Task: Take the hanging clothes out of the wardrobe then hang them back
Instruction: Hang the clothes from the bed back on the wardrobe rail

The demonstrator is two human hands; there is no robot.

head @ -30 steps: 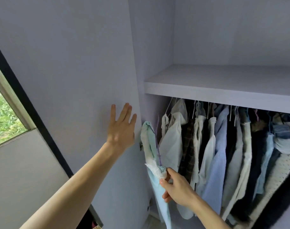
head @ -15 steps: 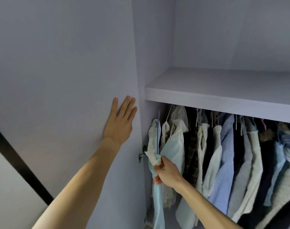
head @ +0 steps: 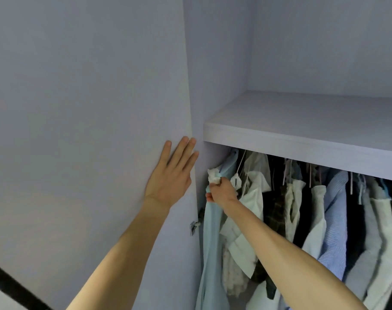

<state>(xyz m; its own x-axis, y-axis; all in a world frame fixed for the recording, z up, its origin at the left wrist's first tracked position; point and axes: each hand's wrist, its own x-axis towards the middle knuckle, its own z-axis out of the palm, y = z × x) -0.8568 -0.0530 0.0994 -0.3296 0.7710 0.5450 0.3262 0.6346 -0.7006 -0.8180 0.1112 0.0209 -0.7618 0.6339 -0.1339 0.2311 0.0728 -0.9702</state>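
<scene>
Under the shelf [head: 302, 142] of the open wardrobe [head: 221, 63] hangs a packed row of clothes [head: 336, 220], white, striped blue and dark, running from the left wall off to the right. At the left end of the row is a light blue shirt [head: 210, 242], just beside a white shirt [head: 255, 198]. The right hand [head: 220, 191] grips the light blue shirt near its top, fingers [head: 210, 197] curled round the cloth and a white bunched bit, perhaps the collar. The left hand [head: 168, 182] lies flat on the door [head: 89, 108] with its fingers straight, at the door's right edge, above a metal hinge [head: 192, 228].
</scene>
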